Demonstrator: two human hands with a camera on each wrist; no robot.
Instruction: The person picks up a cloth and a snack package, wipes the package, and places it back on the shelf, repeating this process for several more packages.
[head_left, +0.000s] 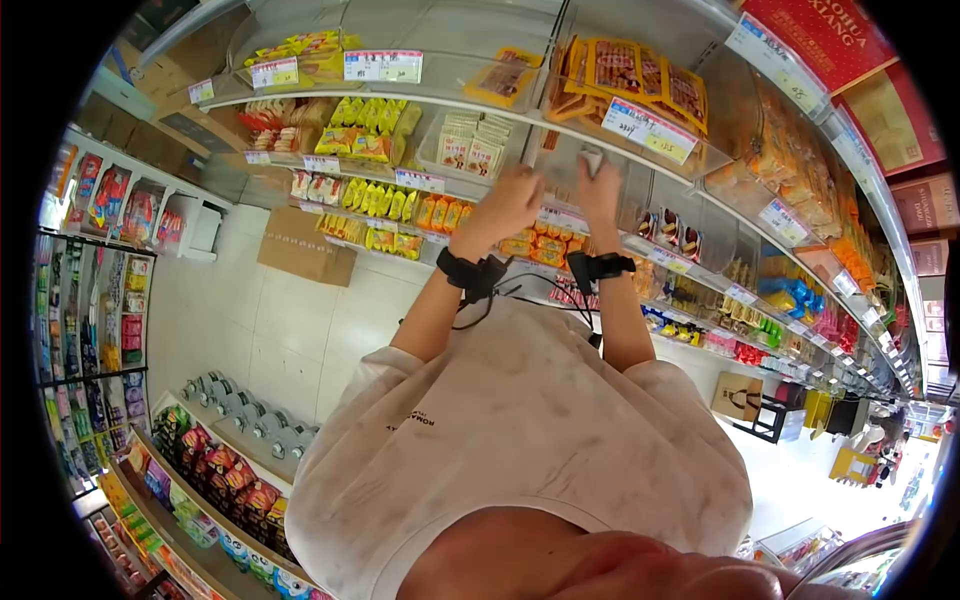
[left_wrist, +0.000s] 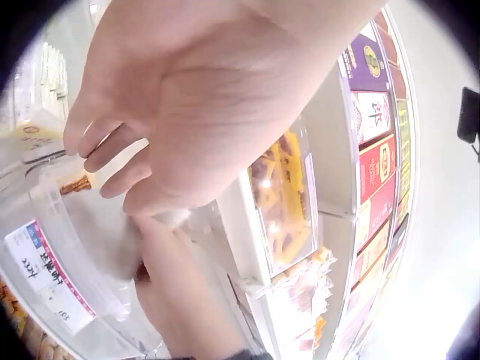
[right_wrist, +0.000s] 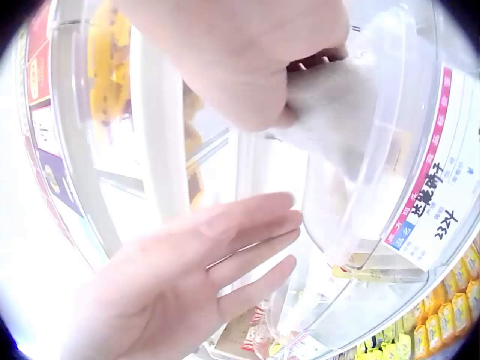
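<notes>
My right hand (head_left: 600,195) grips a light grey cloth (right_wrist: 337,112), its fingers curled into the bunched fabric. The cloth lies against the wall of a clear plastic bin (right_wrist: 386,127) on the shelf. My left hand (right_wrist: 195,277) is beside it with fingers fairly straight and nothing held; in the left wrist view the same hand (left_wrist: 217,105) fills the top. A small brown-patterned packet (left_wrist: 75,184) shows by the bin. A price label (right_wrist: 427,180) is fixed on the shelf front before the bin.
Orange-yellow snack packs (head_left: 645,75) fill the bin above right. White packets (head_left: 475,145) stand to the left, with yellow packets (head_left: 365,130) farther left. Lower tiers hold more wrapped snacks (head_left: 545,245). A cardboard box (head_left: 305,247) sits on the floor at left.
</notes>
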